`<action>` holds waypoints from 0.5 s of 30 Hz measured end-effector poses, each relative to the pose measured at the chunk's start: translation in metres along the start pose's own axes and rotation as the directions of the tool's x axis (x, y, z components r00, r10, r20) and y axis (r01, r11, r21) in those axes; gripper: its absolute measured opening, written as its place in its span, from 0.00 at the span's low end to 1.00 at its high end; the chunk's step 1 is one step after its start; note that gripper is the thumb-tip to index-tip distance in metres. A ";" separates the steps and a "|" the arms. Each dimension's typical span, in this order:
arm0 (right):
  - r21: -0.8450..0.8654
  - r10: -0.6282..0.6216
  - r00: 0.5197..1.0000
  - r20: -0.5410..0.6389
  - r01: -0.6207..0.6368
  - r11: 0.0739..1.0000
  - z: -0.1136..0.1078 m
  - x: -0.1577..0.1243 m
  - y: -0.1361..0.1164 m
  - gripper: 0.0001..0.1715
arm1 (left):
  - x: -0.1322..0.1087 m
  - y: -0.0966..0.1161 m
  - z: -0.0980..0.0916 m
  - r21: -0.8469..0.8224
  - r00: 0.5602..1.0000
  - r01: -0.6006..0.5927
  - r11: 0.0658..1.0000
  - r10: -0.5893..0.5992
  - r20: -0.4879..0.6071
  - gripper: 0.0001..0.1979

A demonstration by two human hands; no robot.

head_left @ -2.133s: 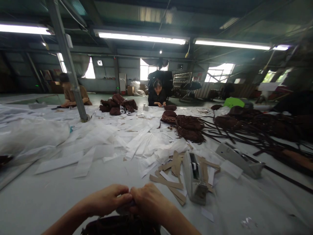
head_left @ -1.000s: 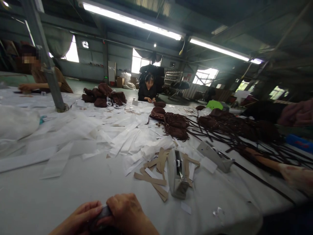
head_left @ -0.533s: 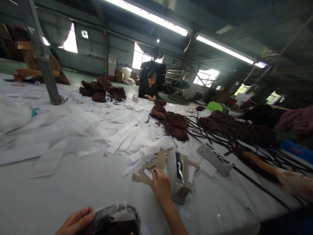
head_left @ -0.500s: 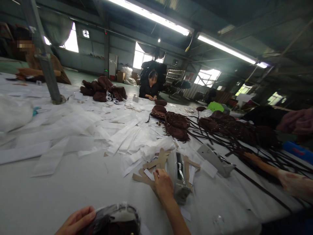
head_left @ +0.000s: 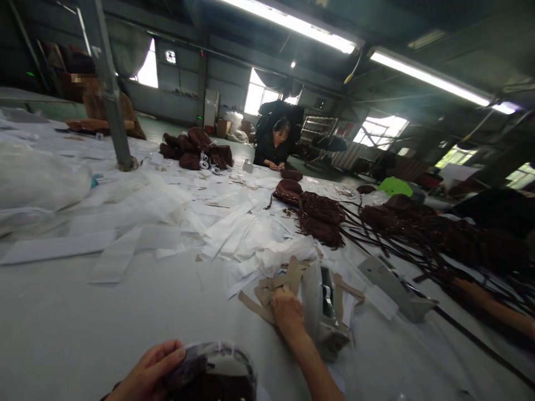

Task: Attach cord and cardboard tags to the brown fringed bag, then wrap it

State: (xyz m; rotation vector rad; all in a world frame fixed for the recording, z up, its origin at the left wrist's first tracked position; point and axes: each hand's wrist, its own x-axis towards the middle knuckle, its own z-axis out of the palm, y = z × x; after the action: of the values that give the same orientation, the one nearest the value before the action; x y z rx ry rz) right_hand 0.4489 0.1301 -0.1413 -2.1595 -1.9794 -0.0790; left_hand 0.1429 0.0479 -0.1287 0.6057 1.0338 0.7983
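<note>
At the bottom, my left hand (head_left: 156,367) grips the edge of a dark brown bag (head_left: 213,387) with clear plastic over its rim; the view cuts off its lower part. My right hand (head_left: 288,314) is over a loose pile of tan strips (head_left: 295,273), fingers curled down and pressed together. Whatever is between its fingertips is hidden. Just right of that hand stands a grey tape dispenser (head_left: 324,312), with more tan strips and a white slip beside it.
White sheets (head_left: 234,228) cover the middle of the table (head_left: 62,317). Brown fringed bags (head_left: 320,214) with long straps lie further back. A second dispenser (head_left: 395,287) and a co-worker's arm (head_left: 493,303) are at right. A metal post (head_left: 111,94) rises at left. Another person (head_left: 276,147) sits opposite.
The view has swung left, so things appear further right. My right hand has settled onto the tan strips, and the white slip by its fingertips no longer shows. My left hand keeps hold of the bag.
</note>
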 end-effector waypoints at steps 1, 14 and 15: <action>0.020 0.009 0.999 -0.037 -0.008 1.000 -0.003 0.004 0.000 0.15 | 0.001 -0.001 -0.002 0.015 1.000 0.001 1.000 -0.002 0.018 0.24; 0.443 0.167 0.928 -0.332 -0.003 0.897 -0.063 0.043 -0.005 0.29 | -0.010 0.050 0.004 0.067 0.974 0.157 0.985 -0.165 0.155 0.22; 0.475 0.176 0.929 -0.325 -0.001 0.880 -0.071 0.036 -0.012 0.29 | -0.009 0.054 0.004 0.081 0.973 0.166 0.983 -0.177 0.150 0.23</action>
State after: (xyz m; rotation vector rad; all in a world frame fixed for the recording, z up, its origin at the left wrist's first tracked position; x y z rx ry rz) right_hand 0.4476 0.1523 -0.0639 -1.7681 -1.4996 0.0185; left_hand 0.1284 0.0714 -0.0817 0.6183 0.9574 0.5562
